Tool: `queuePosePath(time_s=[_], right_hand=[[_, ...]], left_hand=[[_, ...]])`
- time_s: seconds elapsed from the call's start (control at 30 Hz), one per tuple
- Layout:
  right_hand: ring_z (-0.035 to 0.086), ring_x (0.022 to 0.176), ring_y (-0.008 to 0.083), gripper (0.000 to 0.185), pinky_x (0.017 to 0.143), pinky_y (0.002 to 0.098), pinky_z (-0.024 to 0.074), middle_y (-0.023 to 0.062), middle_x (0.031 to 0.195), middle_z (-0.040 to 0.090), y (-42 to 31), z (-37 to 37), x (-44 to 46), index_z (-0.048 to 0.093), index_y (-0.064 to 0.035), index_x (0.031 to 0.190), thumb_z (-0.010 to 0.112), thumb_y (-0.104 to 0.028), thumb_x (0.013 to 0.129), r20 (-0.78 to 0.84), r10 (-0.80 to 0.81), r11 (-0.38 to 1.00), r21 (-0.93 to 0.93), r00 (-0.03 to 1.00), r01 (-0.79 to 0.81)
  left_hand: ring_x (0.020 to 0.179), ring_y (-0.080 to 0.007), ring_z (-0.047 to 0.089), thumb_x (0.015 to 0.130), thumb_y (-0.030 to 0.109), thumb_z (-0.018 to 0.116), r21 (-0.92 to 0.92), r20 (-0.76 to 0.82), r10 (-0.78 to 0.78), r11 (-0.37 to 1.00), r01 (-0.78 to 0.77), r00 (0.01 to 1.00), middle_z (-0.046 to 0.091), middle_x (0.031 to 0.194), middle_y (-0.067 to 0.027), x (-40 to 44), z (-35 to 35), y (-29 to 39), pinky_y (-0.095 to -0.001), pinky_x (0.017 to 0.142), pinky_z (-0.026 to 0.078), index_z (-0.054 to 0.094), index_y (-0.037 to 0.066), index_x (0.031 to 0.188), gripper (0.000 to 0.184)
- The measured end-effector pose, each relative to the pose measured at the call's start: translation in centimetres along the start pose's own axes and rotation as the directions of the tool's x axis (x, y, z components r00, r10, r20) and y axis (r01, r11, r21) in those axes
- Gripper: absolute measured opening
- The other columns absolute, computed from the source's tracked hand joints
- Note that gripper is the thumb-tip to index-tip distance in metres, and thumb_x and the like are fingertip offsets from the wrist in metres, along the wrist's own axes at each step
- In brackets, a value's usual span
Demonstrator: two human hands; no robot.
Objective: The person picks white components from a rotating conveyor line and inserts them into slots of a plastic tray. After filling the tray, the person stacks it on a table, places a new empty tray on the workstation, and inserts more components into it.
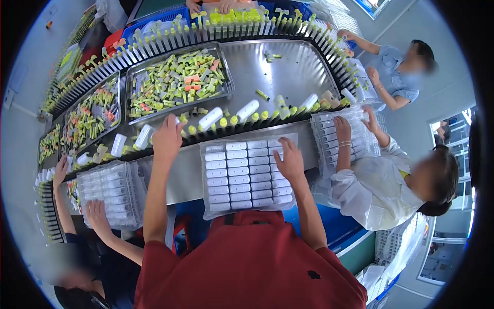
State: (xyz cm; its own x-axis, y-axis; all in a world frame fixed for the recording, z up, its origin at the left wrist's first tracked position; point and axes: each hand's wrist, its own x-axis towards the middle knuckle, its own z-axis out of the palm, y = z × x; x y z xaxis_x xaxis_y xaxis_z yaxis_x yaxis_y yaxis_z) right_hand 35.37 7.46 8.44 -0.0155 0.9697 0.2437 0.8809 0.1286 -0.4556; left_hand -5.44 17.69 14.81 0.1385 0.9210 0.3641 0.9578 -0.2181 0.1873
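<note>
A clear plastic tray (224, 210) lies in front of me, filled with columns of white oblong cases (239, 179). My right hand (291, 164) rests over its upper right part, thumb and fingers apart on the cases. Up at the slotted conveyor edge, my left hand (169, 135) has its fingers closed on a white case (177, 121), mostly hidden by the hand. Other white cases (210, 118) stand tilted along that edge, among yellow-green capped pieces (233, 120).
Beyond the edge, a metal tray (230, 82) holds heaped yellow-green and orange pieces. A co-worker on the left handles another clear tray (107, 191). A co-worker on the right has hands on stacked trays (329, 135). More people work farther back.
</note>
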Motion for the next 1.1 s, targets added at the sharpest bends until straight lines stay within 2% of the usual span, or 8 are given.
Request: queuePosePath(time_s=[0.3, 0.43, 0.5, 0.53, 0.63, 0.7, 0.93, 1.1], right_hand=[[0.061, 0.120, 0.0359, 0.029, 0.100, 0.0536, 0.0484, 0.0115, 0.123, 0.069, 1.9, 5.1, 2.9, 0.066, -0.0056, 0.121, 0.070, -0.014, 0.094, 0.058, 0.001, 0.997, -0.072, 0.998, 0.003], [0.064, 0.112, 0.0348, 0.028, 0.097, 0.0547, 0.0462, 0.0133, 0.116, 0.071, -0.2, 4.0, 3.1, 0.066, -0.0051, 0.120, 0.071, -0.018, 0.096, -0.036, -0.012, 0.982, -0.186, 0.999, 0.005], [0.065, 0.109, 0.0374, 0.026, 0.093, 0.0551, 0.0476, 0.0170, 0.111, 0.071, -4.3, 2.5, 3.7, 0.065, -0.0035, 0.119, 0.070, -0.018, 0.098, -0.243, -0.125, 0.968, -0.245, 0.962, 0.064], [0.066, 0.101, 0.0440, 0.027, 0.085, 0.0557, 0.0502, 0.0237, 0.102, 0.071, -7.2, 2.0, 4.0, 0.063, -0.0007, 0.118, 0.067, -0.021, 0.101, -0.204, 0.180, 0.983, 0.017, 0.962, -0.181], [0.068, 0.086, 0.0498, 0.024, 0.073, 0.0556, 0.0537, 0.0300, 0.100, 0.070, -14.3, 1.6, 6.7, 0.063, 0.0000, 0.116, 0.060, -0.022, 0.107, -0.033, 0.397, 0.874, 0.319, 0.917, -0.366], [0.069, 0.083, 0.0494, 0.026, 0.068, 0.0555, 0.0540, 0.0281, 0.101, 0.071, -16.0, 3.9, 9.0, 0.064, -0.0010, 0.115, 0.062, -0.026, 0.106, -0.423, 0.013, 0.985, 0.162, 0.906, 0.061], [0.073, 0.073, 0.0320, 0.033, 0.058, 0.0425, 0.0598, 0.0131, 0.093, 0.069, -22.8, 6.8, 14.1, 0.066, -0.0043, 0.109, 0.068, -0.036, 0.100, -0.178, -0.293, 0.943, -0.214, 0.939, 0.254], [0.075, 0.069, 0.0222, 0.037, 0.057, 0.0339, 0.0606, 0.0111, 0.092, 0.069, -24.5, 12.3, 13.9, 0.061, -0.0018, 0.116, 0.068, -0.033, 0.097, -0.068, -0.211, 0.925, -0.335, 0.975, 0.177]], left_hand=[[0.092, -0.0312, 0.065, 0.098, 0.022, 0.066, 0.173, -0.257, -0.005, 0.984, 0.051, 0.966, 0.061, 0.090, -0.0099, -0.5, -0.8, -3.0, -0.0502, 0.084, 0.049, 0.057, 0.006, 0.097, 0.019], [0.142, -0.0391, 0.045, 0.098, 0.024, 0.065, 0.237, -0.401, -0.160, 0.933, 0.271, 0.902, 0.051, 0.148, -0.0207, -4.7, -2.7, -1.6, -0.0612, 0.114, 0.031, 0.053, 0.001, 0.138, 0.048], [0.152, -0.0447, 0.032, 0.097, 0.023, 0.066, -0.053, -0.537, -0.281, 0.952, 0.301, 0.795, 0.033, 0.165, -0.0232, -8.8, 1.1, -1.1, -0.0652, 0.118, 0.023, 0.043, 0.001, 0.152, 0.063], [0.150, -0.0454, 0.033, 0.096, 0.021, 0.066, -0.180, -0.487, -0.289, 0.957, 0.229, 0.824, 0.035, 0.163, -0.0243, -10.8, 2.8, -0.1, -0.0654, 0.118, 0.023, 0.043, 0.000, 0.152, 0.064], [0.148, -0.0426, 0.038, 0.093, 0.016, 0.066, -0.433, -0.093, -0.133, 0.898, 0.081, 0.987, 0.042, 0.159, -0.0238, -15.2, 6.2, 4.2, -0.0638, 0.119, 0.026, 0.046, -0.001, 0.150, 0.062], [0.146, -0.0395, 0.042, 0.093, 0.015, 0.065, -0.517, 0.011, -0.037, 0.855, 0.037, 0.999, 0.047, 0.156, -0.0197, -15.1, 8.0, 6.2, -0.0611, 0.119, 0.029, 0.052, 0.000, 0.145, 0.056], [0.140, -0.0345, 0.049, 0.094, 0.019, 0.067, -0.111, 0.159, 0.058, 0.993, -0.040, 0.986, 0.057, 0.150, -0.0066, -9.4, 9.0, 7.7, -0.0570, 0.116, 0.035, 0.060, 0.009, 0.145, 0.052], [0.132, -0.0392, 0.055, 0.091, 0.026, 0.074, -0.408, 0.033, 0.115, 0.908, -0.092, 0.993, 0.060, 0.145, -0.0100, -8.9, 16.9, 6.2, -0.0543, 0.112, 0.039, 0.067, 0.010, 0.137, 0.048]])
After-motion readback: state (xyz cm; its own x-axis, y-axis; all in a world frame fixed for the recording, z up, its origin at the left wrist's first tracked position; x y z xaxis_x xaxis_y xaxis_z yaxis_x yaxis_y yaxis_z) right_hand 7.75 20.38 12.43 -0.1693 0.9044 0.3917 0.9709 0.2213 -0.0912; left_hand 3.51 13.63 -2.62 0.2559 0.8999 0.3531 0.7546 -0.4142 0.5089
